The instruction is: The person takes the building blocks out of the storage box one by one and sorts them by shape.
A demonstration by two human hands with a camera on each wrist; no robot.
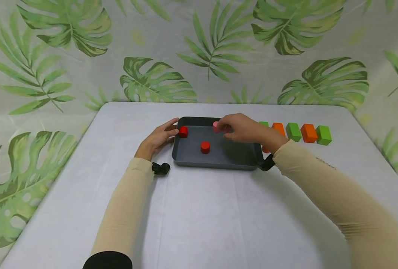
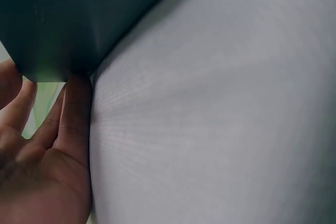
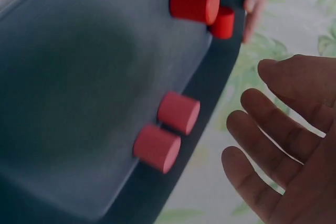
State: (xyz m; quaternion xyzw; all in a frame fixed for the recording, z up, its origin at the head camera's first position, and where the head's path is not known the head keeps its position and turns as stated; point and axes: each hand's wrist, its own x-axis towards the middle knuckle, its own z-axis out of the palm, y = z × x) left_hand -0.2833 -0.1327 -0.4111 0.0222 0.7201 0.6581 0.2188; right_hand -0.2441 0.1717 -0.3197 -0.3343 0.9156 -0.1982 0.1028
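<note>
A dark grey tray point(image 1: 185, 158) lies on the table. My left hand point(image 1: 159, 139) touches its left end with fairly straight fingers, also against the tray wall point(image 2: 47, 35) in the left wrist view. One red cylinder point(image 1: 183, 131) stands in the tray near that hand, another red cylinder point(image 1: 205, 147) nearer the middle. Over the tray's right half hovers my right hand point(image 1: 241, 128), partly covering two pink cylinders point(image 1: 216, 127). In the right wrist view those pink cylinders point(image 3: 178, 112) stand side by side, apart from the right hand point(image 3: 294, 135), whose spread fingers hold nothing.
Right of the tray, green blocks point(image 1: 293, 132) and orange blocks point(image 1: 309, 133) stand in a row, partly behind the right wrist. An orange-red round piece point(image 1: 265, 149) shows under that wrist. White cloth covers the table point(image 1: 199, 216); a leaf-print curtain point(image 1: 219, 48) hangs behind.
</note>
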